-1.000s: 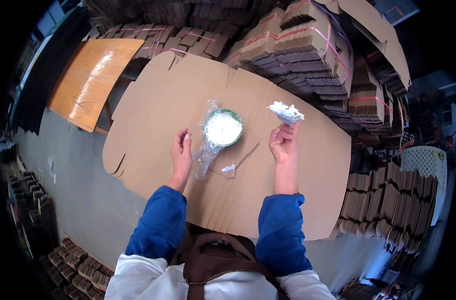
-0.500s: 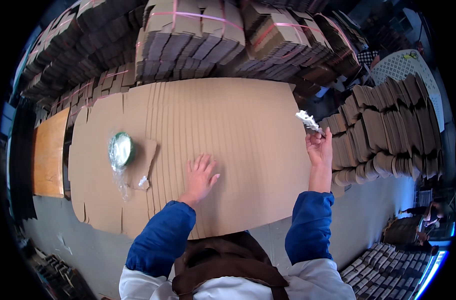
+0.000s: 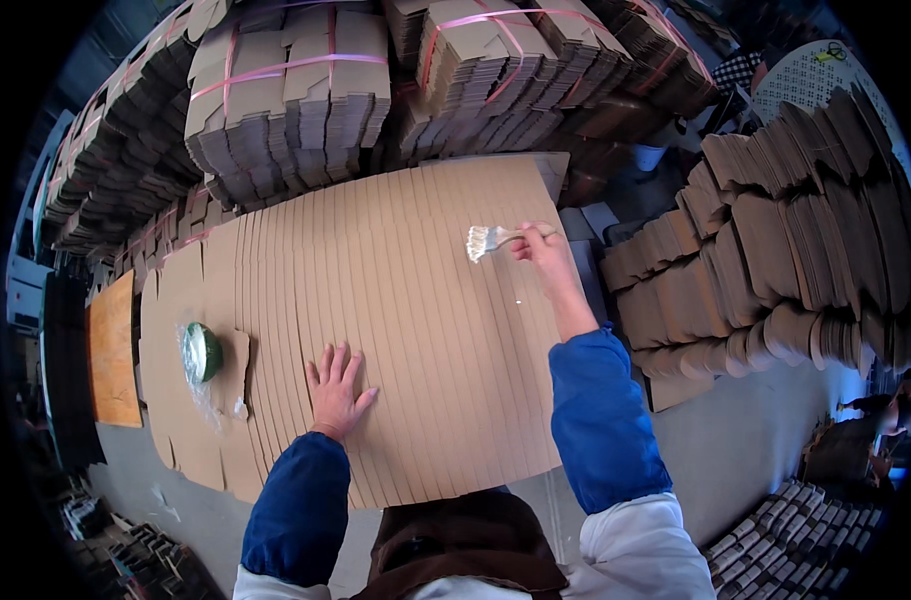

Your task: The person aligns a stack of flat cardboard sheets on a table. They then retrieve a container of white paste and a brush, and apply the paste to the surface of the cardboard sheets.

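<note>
Overlapping cardboard sheets (image 3: 416,330) lie fanned out across the surface in front of me, their edges showing as many narrow strips. Flat on these sheets, fingers spread, rests my left hand (image 3: 340,393). My right hand (image 3: 546,250) grips the handle of a paintbrush (image 3: 489,241) over the far right part of the sheets. White paste-like stuff coats the bristles, which point left. A small white spot (image 3: 519,301) sits on the cardboard near the brush. On the left part, a green bowl (image 3: 205,352) with clear plastic film (image 3: 198,395) stands beside a torn cardboard piece (image 3: 235,375).
Strapped stacks of flat cardboard (image 3: 291,90) rise behind the sheets. More cardboard bundles (image 3: 766,230) stand to the right, near a white perforated tabletop (image 3: 816,75). A wooden board (image 3: 114,350) is at the left. Another person (image 3: 891,415) is partly visible at far right.
My right hand has brought the brush leftward from beyond the sheets' right edge to over them. The sheets are fanned wider, with strips now reaching the right side. The view has shifted.
</note>
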`<state>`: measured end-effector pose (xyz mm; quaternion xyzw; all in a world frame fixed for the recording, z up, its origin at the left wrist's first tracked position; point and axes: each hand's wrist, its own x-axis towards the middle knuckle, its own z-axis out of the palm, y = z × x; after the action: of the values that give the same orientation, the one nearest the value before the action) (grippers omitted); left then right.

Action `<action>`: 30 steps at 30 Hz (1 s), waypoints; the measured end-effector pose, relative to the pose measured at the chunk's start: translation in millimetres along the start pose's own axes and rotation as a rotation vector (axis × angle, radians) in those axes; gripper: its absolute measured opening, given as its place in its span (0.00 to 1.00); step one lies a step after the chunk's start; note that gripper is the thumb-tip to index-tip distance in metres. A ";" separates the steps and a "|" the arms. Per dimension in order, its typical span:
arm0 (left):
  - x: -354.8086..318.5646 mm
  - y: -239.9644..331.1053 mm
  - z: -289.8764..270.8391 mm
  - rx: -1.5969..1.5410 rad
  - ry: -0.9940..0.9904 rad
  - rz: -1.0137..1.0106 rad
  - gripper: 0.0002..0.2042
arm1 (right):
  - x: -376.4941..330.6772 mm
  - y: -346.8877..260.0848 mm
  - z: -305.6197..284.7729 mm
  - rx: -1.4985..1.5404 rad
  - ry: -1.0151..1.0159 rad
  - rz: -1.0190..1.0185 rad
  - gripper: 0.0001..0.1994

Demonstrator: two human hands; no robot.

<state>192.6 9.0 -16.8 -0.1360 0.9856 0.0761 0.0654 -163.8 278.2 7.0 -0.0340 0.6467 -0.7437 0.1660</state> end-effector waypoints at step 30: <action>1.8 -10.6 14.2 0.033 0.042 0.019 0.38 | -84.5 -14.4 -104.6 -0.778 0.161 -0.081 0.13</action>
<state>195.3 0.8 -32.4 -0.1271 0.9891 0.0577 0.0460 -114.9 403.7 18.0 -0.0617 0.8892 -0.4494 0.0600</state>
